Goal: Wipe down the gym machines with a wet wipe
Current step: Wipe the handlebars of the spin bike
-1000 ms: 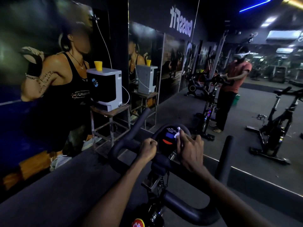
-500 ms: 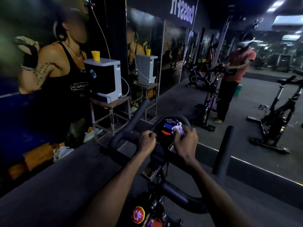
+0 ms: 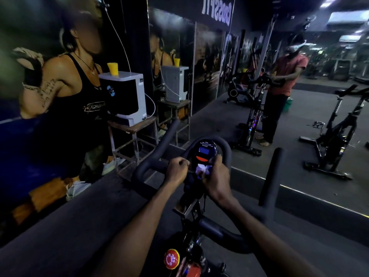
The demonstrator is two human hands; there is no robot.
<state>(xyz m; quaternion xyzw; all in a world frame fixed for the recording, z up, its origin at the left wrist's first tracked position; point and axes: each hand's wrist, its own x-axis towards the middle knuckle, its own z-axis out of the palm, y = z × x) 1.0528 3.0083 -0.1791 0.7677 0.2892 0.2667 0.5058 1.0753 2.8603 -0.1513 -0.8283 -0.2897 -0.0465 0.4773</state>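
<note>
I stand over a black exercise bike whose handlebar (image 3: 151, 162) loops around a round console (image 3: 206, 150) with a blue screen and a red patch. My left hand (image 3: 176, 170) is curled round the handlebar just left of the console. A crumpled white wet wipe (image 3: 202, 169) is pinched in my right hand (image 3: 216, 177) and pressed against the console's lower edge. Below, a red knob (image 3: 171, 258) sits on the bike frame.
A white and black appliance (image 3: 127, 96) with a yellow cup (image 3: 113, 68) stands on a metal stand at left before a poster wall. A mirror wall ahead reflects a person (image 3: 281, 90) at a bike. Another black bike (image 3: 335, 140) shows at right.
My right hand slid the wipe down from the console's upper right face to its lower edge. The view moved closer and tilted downward. My left hand stayed on the handlebar.
</note>
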